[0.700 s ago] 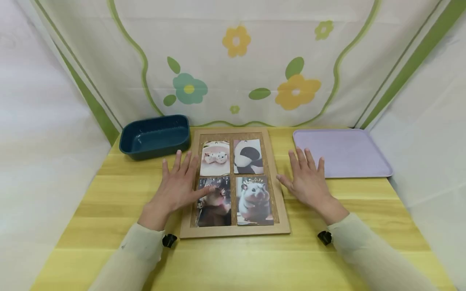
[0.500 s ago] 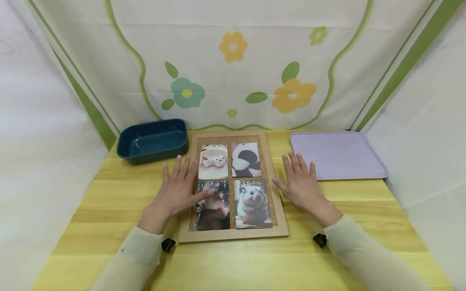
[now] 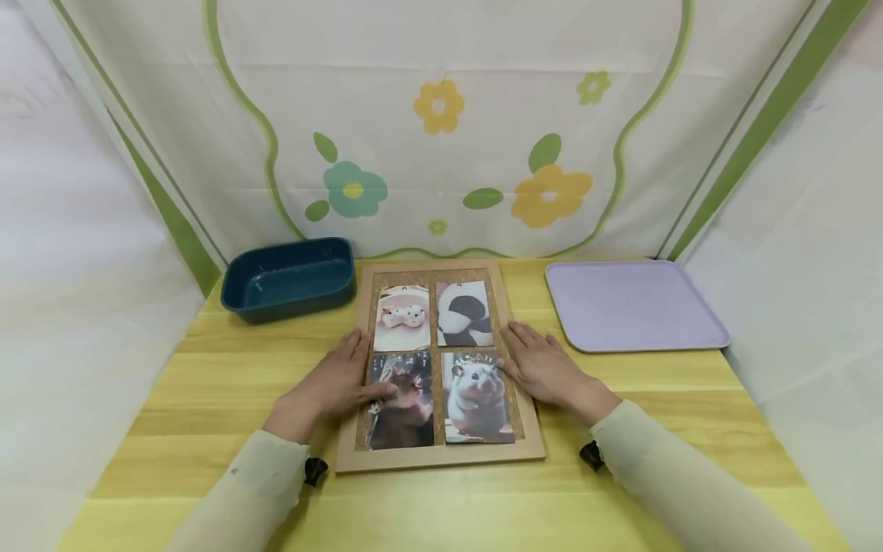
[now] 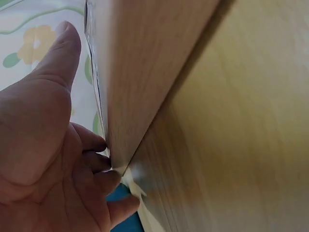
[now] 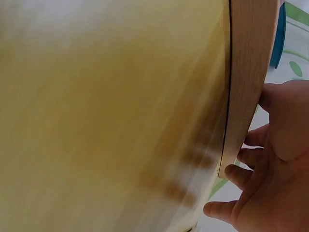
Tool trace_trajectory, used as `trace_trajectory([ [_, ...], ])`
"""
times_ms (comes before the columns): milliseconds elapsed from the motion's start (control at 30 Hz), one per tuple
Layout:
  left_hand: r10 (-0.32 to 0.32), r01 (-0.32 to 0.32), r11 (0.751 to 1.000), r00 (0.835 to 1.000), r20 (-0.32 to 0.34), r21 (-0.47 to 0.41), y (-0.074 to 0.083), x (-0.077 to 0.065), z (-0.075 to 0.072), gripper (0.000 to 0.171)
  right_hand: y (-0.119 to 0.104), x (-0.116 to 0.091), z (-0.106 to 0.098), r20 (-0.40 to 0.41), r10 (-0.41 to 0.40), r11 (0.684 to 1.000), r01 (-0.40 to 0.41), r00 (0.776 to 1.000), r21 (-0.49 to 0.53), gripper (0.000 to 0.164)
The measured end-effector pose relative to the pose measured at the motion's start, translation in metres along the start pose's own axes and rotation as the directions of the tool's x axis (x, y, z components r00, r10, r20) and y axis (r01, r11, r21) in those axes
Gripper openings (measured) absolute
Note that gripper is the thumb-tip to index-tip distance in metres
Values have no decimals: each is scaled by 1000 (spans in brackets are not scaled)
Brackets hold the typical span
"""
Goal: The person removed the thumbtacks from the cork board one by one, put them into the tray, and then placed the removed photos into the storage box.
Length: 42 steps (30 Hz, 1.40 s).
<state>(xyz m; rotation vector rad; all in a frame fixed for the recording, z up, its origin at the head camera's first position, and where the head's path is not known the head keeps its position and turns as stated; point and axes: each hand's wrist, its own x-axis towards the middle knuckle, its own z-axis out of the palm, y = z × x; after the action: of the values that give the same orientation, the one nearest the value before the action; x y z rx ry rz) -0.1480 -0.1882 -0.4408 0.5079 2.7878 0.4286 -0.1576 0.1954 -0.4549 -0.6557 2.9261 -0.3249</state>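
Note:
A wood-framed corkboard (image 3: 441, 460) lies flat on the table, bearing several picture cards. Two white spotted animals show on one card (image 3: 402, 318) at upper left; black and white shapes fill another card (image 3: 464, 314) at upper right. Below are a dark card (image 3: 405, 422) and a white hamster card (image 3: 479, 410). My left hand (image 3: 338, 379) is at the board's left side, fingertips by the frame's edge, thumb stretched over the dark card. At the right side, my right hand (image 3: 545, 368) has its fingers along the frame, thumb over the border beside the hamster card.
Behind the board on the left stands a dark teal rectangular tub (image 3: 290, 284). A flat lilac tray (image 3: 635, 307) lies at the back right. The flowered cloth (image 3: 428, 169) hangs behind the table, with pale cloth on both sides.
Both hands have come down and inward to the board's side edges, the right one moving left from the table onto the frame. The head view has tilted slightly upward.

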Motion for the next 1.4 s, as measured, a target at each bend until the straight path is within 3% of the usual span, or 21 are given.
trace_trajectory([
  [167,-11,12,999,999,31,-46,-2,4,0,118,5,3,1,28,13,1000,-13,1000,-7,69],
  [567,4,-3,999,999,45,-38,7,5,8,117,11,-13,2,-38,8,998,-10,999,-57,64],
  [1133,8,-10,999,999,-37,-48,-2,-3,7,104,4,0,2,-75,-32,996,25,997,-91,61],
  [1400,-32,31,998,999,-22,-60,-1,-3,6,102,5,8,-2,-57,-35,996,30,998,-78,58],
])
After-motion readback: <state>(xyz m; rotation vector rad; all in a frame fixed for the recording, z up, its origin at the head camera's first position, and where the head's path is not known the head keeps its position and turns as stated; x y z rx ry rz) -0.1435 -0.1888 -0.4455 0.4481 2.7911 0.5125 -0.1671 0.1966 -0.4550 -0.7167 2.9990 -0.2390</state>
